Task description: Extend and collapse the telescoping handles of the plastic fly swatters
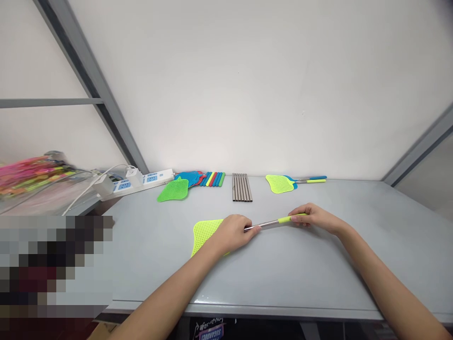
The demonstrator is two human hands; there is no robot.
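A yellow-green fly swatter (204,232) lies across the near middle of the table, its perforated head to the left and partly hidden by my left hand and forearm. My left hand (235,232) is closed around the metal rod (268,224) near the head. At the other end, my right hand (307,218) pinches the yellow-green grip (284,219). The rod shows bare between both hands. Beyond them on the table is a row of several metal tubes (242,188).
Coloured grips (213,179) lie beside blue and red swatter heads (191,178) and a green head (174,190). Two swatters, one yellow-green (280,183), rest at the back right. A white power strip (152,178) with cables runs along the back left. Pink and yellow items (31,174) lie far left.
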